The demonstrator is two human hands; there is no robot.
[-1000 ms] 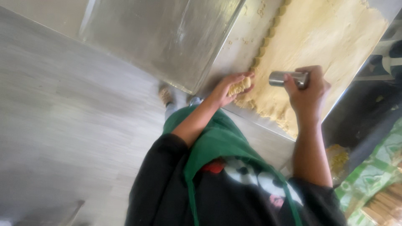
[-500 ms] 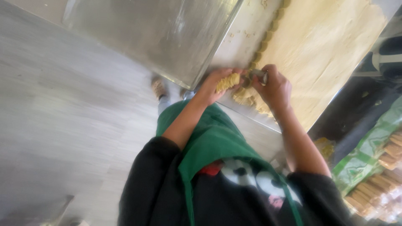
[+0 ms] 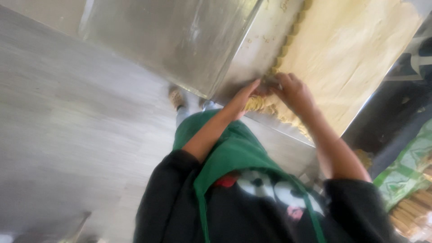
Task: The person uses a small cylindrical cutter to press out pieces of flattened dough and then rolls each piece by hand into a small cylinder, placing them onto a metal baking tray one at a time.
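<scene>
Floor (image 3: 67, 135): we note grey, bare-looking flooring along the left of the view, with one shoe (image 3: 174, 96) showing beneath the near edge of the table.
Table (image 3: 180, 40): a steel work table; its bare metal part lies to the left, its right part is covered by a dough sheet. We judge the metal strip is kept free as a landing place for cut pieces.
Left hand (image 3: 243, 96): our left hand rests at the near edge of the table, fingers stretched out and slightly curved, laid against a small pile of cut dough pieces (image 3: 258, 104). It appears to steady or gather the pile; we see no closed grasp.
Right hand (image 3: 294, 92): our right hand sits just beside the left, on the near edge of the dough sheet (image 3: 355, 49), fingers curled downward. Whether they grip anything we cannot tell; the frame is blurred there.
Dough sheet: pale yellow, rolled flat, with a scalloped left edge where rounds seem cut away.
Apron (image 3: 234, 153): green, over a black top.
Right margin: green packaging (image 3: 407, 168), partly visible.
</scene>
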